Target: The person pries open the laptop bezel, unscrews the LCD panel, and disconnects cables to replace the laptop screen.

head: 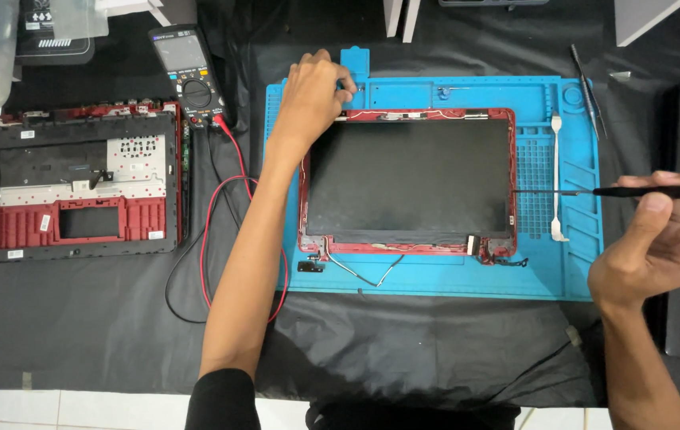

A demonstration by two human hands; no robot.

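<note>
A laptop screen panel in a red lid frame lies flat on a blue work mat. My left hand rests on the lid's top-left corner, fingers curled, pressing on the frame. My right hand is off the mat's right side and grips a thin black screwdriver, whose tip points left at the frame's right edge. Loose wires and a small hinge part trail from the lid's lower-left corner.
A red and black laptop base lies open at the left. A multimeter with red and black leads sits above it. A white pry tool lies on the mat; tweezers lie beyond its upper right. Black cloth covers the table.
</note>
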